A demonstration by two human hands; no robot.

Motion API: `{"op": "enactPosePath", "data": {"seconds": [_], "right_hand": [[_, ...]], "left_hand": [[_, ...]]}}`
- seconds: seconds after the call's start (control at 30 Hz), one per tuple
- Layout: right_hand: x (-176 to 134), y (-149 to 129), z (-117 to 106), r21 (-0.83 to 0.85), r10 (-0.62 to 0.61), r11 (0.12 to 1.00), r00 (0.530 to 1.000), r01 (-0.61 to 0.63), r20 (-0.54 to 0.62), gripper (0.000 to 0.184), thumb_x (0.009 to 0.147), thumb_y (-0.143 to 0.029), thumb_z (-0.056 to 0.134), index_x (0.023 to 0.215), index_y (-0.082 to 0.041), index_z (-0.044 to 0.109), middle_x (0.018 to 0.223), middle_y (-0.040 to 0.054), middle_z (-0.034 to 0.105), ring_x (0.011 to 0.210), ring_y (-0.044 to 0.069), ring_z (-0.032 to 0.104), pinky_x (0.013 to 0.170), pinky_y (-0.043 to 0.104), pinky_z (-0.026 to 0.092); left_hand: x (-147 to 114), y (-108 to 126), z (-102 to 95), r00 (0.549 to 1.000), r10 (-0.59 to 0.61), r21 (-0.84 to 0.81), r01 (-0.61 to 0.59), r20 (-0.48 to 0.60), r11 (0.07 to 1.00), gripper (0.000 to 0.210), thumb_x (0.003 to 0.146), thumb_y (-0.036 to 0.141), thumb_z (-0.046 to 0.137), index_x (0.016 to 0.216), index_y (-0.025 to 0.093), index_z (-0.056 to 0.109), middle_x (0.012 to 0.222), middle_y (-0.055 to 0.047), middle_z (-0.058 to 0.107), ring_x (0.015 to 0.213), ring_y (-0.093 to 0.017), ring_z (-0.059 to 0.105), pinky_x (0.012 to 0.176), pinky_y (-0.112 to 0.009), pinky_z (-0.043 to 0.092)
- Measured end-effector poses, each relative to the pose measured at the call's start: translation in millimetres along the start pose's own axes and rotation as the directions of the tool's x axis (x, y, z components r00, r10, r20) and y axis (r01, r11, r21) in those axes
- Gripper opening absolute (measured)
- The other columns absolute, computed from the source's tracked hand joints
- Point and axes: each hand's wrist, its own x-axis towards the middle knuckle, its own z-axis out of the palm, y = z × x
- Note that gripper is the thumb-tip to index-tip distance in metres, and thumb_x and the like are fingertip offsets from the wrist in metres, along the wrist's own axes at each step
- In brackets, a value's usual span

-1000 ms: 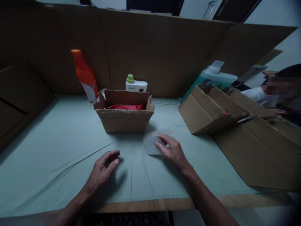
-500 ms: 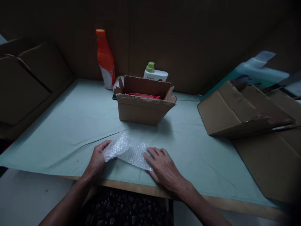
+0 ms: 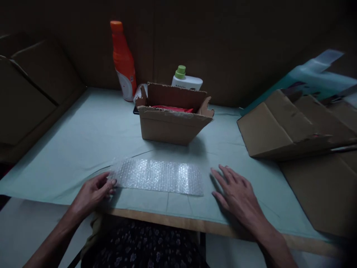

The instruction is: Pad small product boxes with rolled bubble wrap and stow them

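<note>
Bubble wrap [image 3: 160,176] is lying stretched out near the worktop's [image 3: 92,126] front edge.
The left hand [image 3: 93,190] is pinching its left end; the right hand [image 3: 240,195] is holding its fingers spread, just beside the right end. An open carton [image 3: 167,127] is standing behind.

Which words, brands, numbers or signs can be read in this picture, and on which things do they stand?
No text can be read with certainty.
White bottle: a short line of dark print, too small to read.
Orange bottle: a small mark on the label, too small to read.
Blue-green bottle: dark print, blurred.
Middle box and bubble wrap: no print visible.
</note>
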Motion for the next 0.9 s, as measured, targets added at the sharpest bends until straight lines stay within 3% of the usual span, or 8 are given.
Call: {"op": "enactPosePath", "data": {"seconds": [0.07, 0.17, 0.27, 0.37, 0.5, 0.67, 0.77, 0.9], "right_hand": [[-3.2, 8.6, -7.8, 0.041, 0.028, 0.999, 0.999, -0.027, -0.032, 0.045, 0.088, -0.03, 0.051, 0.131, -0.022, 0.058, 0.142, 0.0183, 0.057, 0.129, 0.039, 0.053, 0.093, 0.055, 0.047], [14.4, -17.6, -20.1, 0.17, 0.015, 0.985, 0.995, 0.003, -0.104, 0.04, 0.096, -0.03, 0.046, 0.133, -0.022, 0.057, 0.142, 0.0167, 0.057, 0.13, 0.036, 0.053, 0.097, 0.055, 0.047], [51.3, -82.0, -18.4, 0.332, -0.12, 0.932, 0.987, 0.148, -0.105, 0.044, 0.098, -0.024, 0.046, 0.142, -0.021, 0.052, 0.146, 0.0147, 0.055, 0.135, 0.032, 0.05, 0.105, 0.054, 0.044], [74.9, -128.0, 0.7, 0.453, -0.353, 0.828, 0.935, 0.33, -0.037, 0.049, 0.096, -0.025, 0.054, 0.145, -0.02, 0.05, 0.153, 0.0135, 0.049, 0.142, 0.027, 0.043, 0.111, 0.05, 0.042], [46.1, -99.0, 27.2, 0.431, -0.286, 0.864, 0.958, 0.262, -0.01, 0.048, 0.099, -0.028, 0.052, 0.147, -0.021, 0.05, 0.154, 0.012, 0.049, 0.143, 0.027, 0.042, 0.112, 0.051, 0.041], [2.1, -26.9, 27.7, 0.39, 0.111, 0.916, 0.994, -0.095, -0.018, 0.038, 0.102, -0.035, 0.044, 0.133, -0.022, 0.061, 0.136, 0.0117, 0.065, 0.127, 0.029, 0.058, 0.099, 0.049, 0.048], [17.6, -26.4, 27.5, 0.401, 0.191, 0.902, 0.981, -0.162, -0.034, 0.039, 0.1, -0.041, 0.046, 0.13, -0.021, 0.062, 0.131, 0.0131, 0.067, 0.124, 0.03, 0.06, 0.098, 0.05, 0.048], [52.1, -48.1, 30.4, 0.463, 0.152, 0.879, 0.988, -0.118, -0.038, 0.027, 0.095, -0.039, 0.053, 0.105, -0.019, 0.068, 0.129, 0.0154, 0.067, 0.12, 0.033, 0.061, 0.095, 0.051, 0.049]], "left_hand": [[-7.9, 1.5, -7.4, 0.973, 0.144, 0.205, -0.106, -0.179, 0.973, 0.075, 0.077, 0.066, 0.064, 0.132, 0.017, 0.06, 0.09, -0.008, 0.075, 0.065, -0.022, 0.067, 0.059, -0.035, 0.055], [-13.7, 17.8, 9.9, 0.815, 0.507, 0.444, -0.359, -0.279, 0.821, 0.059, 0.089, 0.052, 0.059, 0.139, 0.022, 0.054, 0.116, -0.012, 0.07, 0.091, -0.027, 0.069, 0.076, -0.042, 0.059], [-6.3, 33.9, 54.9, 0.643, 0.766, 0.495, -0.665, -0.001, 0.559, 0.047, 0.094, 0.032, 0.054, 0.14, 0.022, 0.054, 0.143, -0.014, 0.057, 0.132, -0.031, 0.054, 0.106, -0.049, 0.049], [9.8, 28.6, 87.0, 0.574, 0.745, 0.438, -0.797, 0.339, 0.415, 0.056, 0.094, 0.033, 0.055, 0.148, 0.02, 0.046, 0.156, -0.013, 0.046, 0.145, -0.031, 0.04, 0.119, -0.051, 0.035], [20.5, -11.6, 62.8, 0.63, 0.664, 0.523, -0.754, 0.404, 0.397, 0.06, 0.097, 0.04, 0.052, 0.154, 0.029, 0.038, 0.163, -0.007, 0.036, 0.15, -0.03, 0.033, 0.124, -0.052, 0.02], [9.8, -49.4, 12.4, 0.776, 0.628, 0.647, -0.511, 0.064, 0.565, 0.05, 0.099, 0.039, 0.045, 0.146, 0.023, 0.047, 0.158, -0.014, 0.041, 0.147, -0.035, 0.034, 0.119, -0.055, 0.029], [12.1, -48.7, 12.6, 0.811, 0.565, 0.661, -0.339, -0.155, 0.669, 0.051, 0.096, 0.048, 0.047, 0.134, 0.016, 0.055, 0.149, -0.021, 0.047, 0.143, -0.041, 0.037, 0.114, -0.062, 0.034], [17.8, -36.4, 26.7, 0.784, 0.582, 0.615, -0.354, -0.217, 0.705, 0.029, 0.09, 0.046, 0.052, 0.094, 0.02, 0.065, 0.145, -0.018, 0.052, 0.144, -0.042, 0.035, 0.112, -0.063, 0.035]]}}
